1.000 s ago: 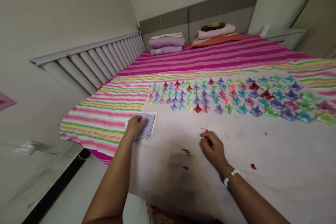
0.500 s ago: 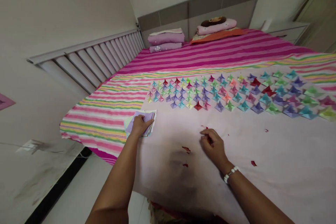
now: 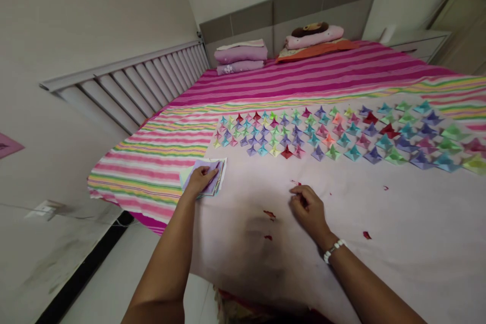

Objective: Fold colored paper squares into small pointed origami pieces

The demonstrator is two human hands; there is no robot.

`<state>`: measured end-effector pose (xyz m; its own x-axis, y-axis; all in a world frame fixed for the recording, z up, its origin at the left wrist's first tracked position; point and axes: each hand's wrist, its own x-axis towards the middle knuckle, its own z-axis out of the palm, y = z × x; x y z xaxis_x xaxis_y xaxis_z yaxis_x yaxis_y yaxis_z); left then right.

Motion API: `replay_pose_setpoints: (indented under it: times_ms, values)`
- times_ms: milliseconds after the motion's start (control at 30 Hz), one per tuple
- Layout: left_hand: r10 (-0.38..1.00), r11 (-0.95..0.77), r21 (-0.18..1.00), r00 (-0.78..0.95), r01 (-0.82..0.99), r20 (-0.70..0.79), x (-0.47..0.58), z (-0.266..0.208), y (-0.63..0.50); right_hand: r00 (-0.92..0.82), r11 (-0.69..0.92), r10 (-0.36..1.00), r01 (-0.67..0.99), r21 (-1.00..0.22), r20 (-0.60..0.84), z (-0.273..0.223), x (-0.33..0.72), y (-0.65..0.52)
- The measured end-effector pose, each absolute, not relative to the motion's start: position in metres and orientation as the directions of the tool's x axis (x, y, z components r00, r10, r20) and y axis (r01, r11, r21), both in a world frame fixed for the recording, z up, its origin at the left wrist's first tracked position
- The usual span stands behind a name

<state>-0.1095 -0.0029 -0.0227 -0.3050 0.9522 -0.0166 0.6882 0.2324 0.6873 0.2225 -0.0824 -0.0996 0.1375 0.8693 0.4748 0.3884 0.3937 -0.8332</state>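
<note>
At the left edge of the pale cloth lies a loose stack of square coloured paper, with a purple sheet on top. My left hand is on the stack, fingers curled and thumb stretched across the purple sheet near its right edge. Further right, my right hand, with a white bead bracelet at the wrist, rests on the cloth. Its fingers are curled in, and nothing shows in them. A thin red paper scrap lies just beyond its fingertips.
Rows of small folded paper pieces in many colours stand across the far part of the pale cloth. Red scraps lie scattered nearer me. Folded bedding sits by the headboard, and a white railing runs along the left.
My left hand has drawn slightly left on the paper stack, its thumb pulled back from the stack's right edge. My right hand stays where it was.
</note>
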Motion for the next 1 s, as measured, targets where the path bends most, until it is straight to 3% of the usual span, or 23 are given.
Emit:
replay_pose_setpoints:
  times_ms: [300, 533, 700, 1000]
  values:
    - [0.946, 0.22, 0.8, -0.322, 0.559, -0.035, -0.118, -0.029, -0.001, 0.135, 0.394, 0.871, 0.386, -0.834, 0.473, -0.1, 0.222, -0.083]
    - [0.95, 0.084, 0.889, -0.305, 0.45, 0.065, -0.131, -0.025, -0.01, 0.122, 0.405, 0.866, 0.4, -0.822, 0.485, -0.1, 0.223, -0.082]
    - [0.977, -0.017, 0.902, -0.183, 0.432, 0.106, -0.14, -0.016, -0.039, 0.132, 0.412, 0.857, 0.406, -0.816, 0.499, -0.099, 0.223, -0.083]
    - [0.996, -0.066, 0.822, 0.083, 0.566, 0.023, -0.148, -0.031, -0.059, 0.125, 0.43, 0.846, 0.415, -0.802, 0.518, -0.102, 0.223, -0.082]
